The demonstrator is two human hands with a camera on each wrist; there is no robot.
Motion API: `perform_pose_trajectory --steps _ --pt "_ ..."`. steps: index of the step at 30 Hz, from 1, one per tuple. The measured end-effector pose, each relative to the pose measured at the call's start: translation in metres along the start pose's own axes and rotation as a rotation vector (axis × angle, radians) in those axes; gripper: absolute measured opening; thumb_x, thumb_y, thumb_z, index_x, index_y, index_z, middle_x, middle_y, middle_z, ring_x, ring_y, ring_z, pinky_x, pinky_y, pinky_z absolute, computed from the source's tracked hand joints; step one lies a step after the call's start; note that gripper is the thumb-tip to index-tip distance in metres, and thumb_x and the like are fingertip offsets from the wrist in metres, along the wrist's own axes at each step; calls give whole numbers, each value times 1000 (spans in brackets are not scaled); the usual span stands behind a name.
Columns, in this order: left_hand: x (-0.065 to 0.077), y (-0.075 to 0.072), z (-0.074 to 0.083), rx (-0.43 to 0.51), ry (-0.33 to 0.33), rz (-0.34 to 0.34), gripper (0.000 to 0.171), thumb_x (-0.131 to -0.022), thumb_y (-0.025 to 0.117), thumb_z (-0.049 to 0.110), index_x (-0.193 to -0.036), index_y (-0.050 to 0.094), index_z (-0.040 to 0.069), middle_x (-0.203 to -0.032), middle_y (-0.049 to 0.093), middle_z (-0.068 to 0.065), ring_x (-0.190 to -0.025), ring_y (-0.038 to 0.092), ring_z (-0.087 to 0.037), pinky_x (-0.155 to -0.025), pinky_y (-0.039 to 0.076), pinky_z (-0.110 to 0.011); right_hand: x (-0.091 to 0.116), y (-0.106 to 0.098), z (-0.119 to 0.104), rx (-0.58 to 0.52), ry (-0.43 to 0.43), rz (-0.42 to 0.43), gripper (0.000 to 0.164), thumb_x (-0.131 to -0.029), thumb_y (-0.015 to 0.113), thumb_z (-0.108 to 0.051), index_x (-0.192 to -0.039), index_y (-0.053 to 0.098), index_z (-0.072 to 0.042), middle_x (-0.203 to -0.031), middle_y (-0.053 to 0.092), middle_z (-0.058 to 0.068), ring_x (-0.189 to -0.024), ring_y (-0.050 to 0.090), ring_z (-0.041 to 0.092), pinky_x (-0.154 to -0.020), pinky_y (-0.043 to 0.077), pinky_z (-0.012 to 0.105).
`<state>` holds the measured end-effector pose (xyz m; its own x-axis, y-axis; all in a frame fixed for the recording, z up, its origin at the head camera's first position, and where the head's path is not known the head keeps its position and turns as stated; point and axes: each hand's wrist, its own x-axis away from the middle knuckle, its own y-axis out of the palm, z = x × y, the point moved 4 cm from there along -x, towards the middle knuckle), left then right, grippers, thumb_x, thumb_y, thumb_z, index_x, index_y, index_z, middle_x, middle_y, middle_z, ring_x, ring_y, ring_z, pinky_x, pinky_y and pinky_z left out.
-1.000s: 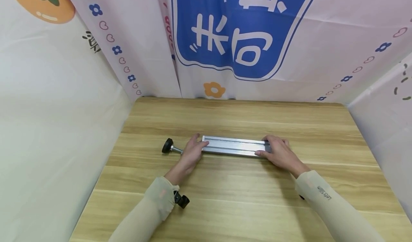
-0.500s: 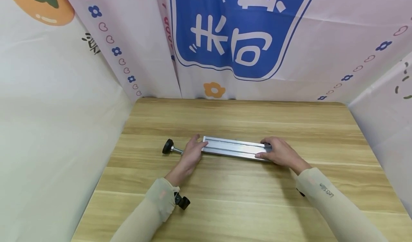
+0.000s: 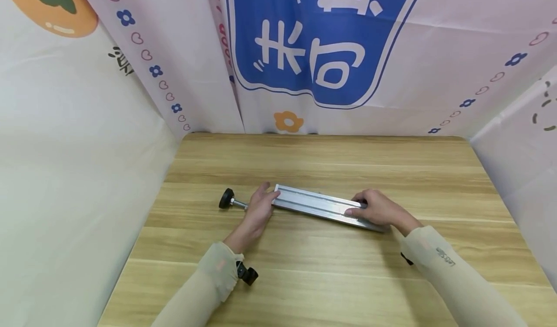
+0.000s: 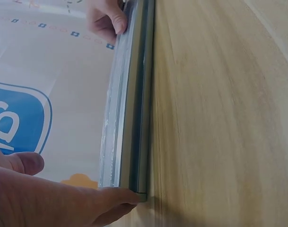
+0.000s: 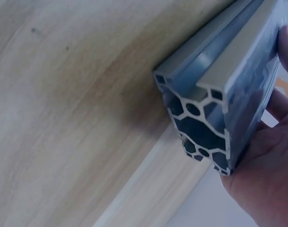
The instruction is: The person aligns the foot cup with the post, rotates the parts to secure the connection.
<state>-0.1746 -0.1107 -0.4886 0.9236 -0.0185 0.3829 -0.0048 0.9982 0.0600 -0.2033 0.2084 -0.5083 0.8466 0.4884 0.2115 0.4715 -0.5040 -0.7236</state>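
Observation:
A silver aluminium extrusion profile [image 3: 313, 203] lies slantwise between both hands, right end nearer the person. At its left end is my left hand [image 3: 258, 208], thumb on the top face; in the left wrist view a digit of this hand [image 4: 63, 198] meets the corner. My right hand [image 3: 376, 208] grips the profile near its right end, thumb on top and fingers over the far side. The right wrist view shows the hollow cut end [image 5: 198, 123] and a side slot. Left of the left hand lies a black round levelling foot [image 3: 226, 199]; its threaded rod runs behind that hand.
Everything is on a wood-grain table [image 3: 304, 278]. Behind it hangs a white printed cloth [image 3: 413, 85] with a blue sign, and more white cloth [image 3: 78, 172] hangs at the left. A black wrist mount [image 3: 248, 273] sticks out below the left cuff.
The profile's right end has swung toward the person, with the right hand moving slightly down in the head view. More of that end shows past the hand. The left hand stays nearly in place.

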Motion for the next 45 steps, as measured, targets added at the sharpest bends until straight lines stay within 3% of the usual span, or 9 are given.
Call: perform_pose_trajectory --steps 4,7,10,14,17,19,21,32,45 --pt "2 -1 -1 47 -10 -15 73 -106 53 16 -166 16 -2 -166 36 -24 -117 51 -17 -106 43 -32 2 -1 -1 -33 -51 4 28 -105 65 -28 -109 78 -3 -94 76 4 -80 59 8 -72 49 26" --pt "2 -2 -3 73 -16 -21 74 -106 54 16 -167 15 0 -169 33 -22 -82 45 -6 -79 40 -19 4 -1 -2 -78 -54 -14 26 -107 61 -23 -107 77 -3 -87 72 3 -73 54 7 -67 45 24" --pt "1 -3 -4 95 -18 -25 74 -106 53 15 -167 14 0 -165 37 -22 -74 38 -3 -69 35 -15 5 -1 -2 -111 -44 -38 25 -108 60 -22 -105 76 -2 -84 68 3 -72 51 8 -66 43 24" --pt "-1 -3 -4 114 -24 -22 73 -106 52 13 -167 14 -1 -151 49 -24 -93 45 -10 -81 38 -20 7 1 -1 -142 -12 -47 25 -107 60 -21 -104 75 -2 -87 69 5 -76 53 11 -68 44 24" --pt "-2 -2 -5 144 -26 -37 72 -107 49 12 -167 11 -2 -156 44 -28 -123 54 -25 -112 44 -30 8 3 0 -153 18 -42 25 -107 60 -21 -105 75 -1 -89 70 5 -79 55 13 -70 45 24" --pt "-3 -2 -6 174 -24 -55 72 -109 47 12 -166 7 -4 -163 34 -32 -150 41 -36 -131 28 -44 9 4 1 -154 31 -35 26 -107 59 -21 -107 75 -1 -91 71 5 -81 56 13 -72 45 25" --pt "-4 -2 -6 207 -21 -74 71 -110 44 11 -166 3 -6 -169 23 -34 -161 23 -40 -133 13 -53 10 4 2 -152 40 -25 27 -107 59 -21 -109 74 1 -92 71 6 -81 56 13 -73 46 25" --pt "-8 -3 -8 271 -21 -93 69 -111 39 11 -165 1 -8 -169 16 -37 -162 15 -46 -133 10 -56 15 5 3 -156 20 1 28 -108 57 -20 -112 74 2 -93 70 7 -80 54 14 -71 44 26" --pt "-8 -1 -2 355 4 -62 69 -109 42 5 -164 4 -11 -172 3 -34 -164 10 -39 -134 11 -47 19 5 -1 -177 56 37 31 -108 57 -23 -117 73 2 -103 74 11 -86 56 15 -76 45 26"
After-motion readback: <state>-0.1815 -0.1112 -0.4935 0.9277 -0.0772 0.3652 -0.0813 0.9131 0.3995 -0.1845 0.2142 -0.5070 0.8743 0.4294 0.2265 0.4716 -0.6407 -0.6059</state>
